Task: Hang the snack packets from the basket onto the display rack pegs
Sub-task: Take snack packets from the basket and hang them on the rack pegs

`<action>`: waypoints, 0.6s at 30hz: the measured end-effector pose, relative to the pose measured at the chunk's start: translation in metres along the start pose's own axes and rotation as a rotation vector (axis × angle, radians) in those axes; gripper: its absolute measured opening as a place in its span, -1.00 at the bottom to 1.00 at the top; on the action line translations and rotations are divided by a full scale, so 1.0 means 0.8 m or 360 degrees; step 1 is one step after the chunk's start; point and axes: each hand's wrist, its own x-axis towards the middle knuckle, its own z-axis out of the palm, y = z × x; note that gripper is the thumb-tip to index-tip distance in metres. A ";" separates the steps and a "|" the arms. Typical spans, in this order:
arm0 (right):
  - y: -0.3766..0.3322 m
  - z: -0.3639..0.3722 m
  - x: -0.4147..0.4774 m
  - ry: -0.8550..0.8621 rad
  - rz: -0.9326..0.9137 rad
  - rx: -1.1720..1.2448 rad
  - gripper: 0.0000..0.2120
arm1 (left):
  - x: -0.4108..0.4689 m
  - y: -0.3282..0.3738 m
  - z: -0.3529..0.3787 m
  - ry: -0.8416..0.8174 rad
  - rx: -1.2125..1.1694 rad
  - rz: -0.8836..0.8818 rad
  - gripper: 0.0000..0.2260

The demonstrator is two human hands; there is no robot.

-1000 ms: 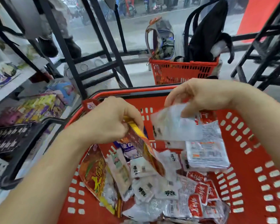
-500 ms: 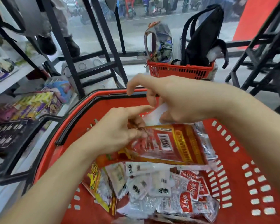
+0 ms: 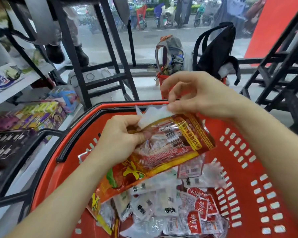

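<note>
Head view: holding the red snack packet (image 3: 170, 148) above the basket (image 3: 248, 169), pinching its middle with the left grip (image 3: 120, 140) and nipping its pale far edge with the right grip (image 3: 201, 95); probably best keeping that edge taut, finding the hang hole first.

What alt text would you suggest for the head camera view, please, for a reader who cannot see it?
A person's left hand grips a large red-and-yellow snack packet while the right hand pinches a white wrapper at its upper edge, above a red basket of small snack packets. Stocked shelves stand to the left.
</note>
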 end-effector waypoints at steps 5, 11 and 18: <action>0.034 -0.001 -0.009 -0.0241 0.0389 0.0573 -0.71 | -0.003 0.008 -0.014 -0.0028 -0.0186 0.0025 -0.85; 0.036 0.009 -0.007 -0.0582 0.0535 0.0835 -0.19 | -0.012 0.030 -0.030 -0.0131 0.0249 0.0587 -0.68; -0.002 0.029 0.003 -0.0729 0.0495 0.0752 -0.49 | -0.015 0.035 0.013 -0.0290 0.1588 0.1496 -0.79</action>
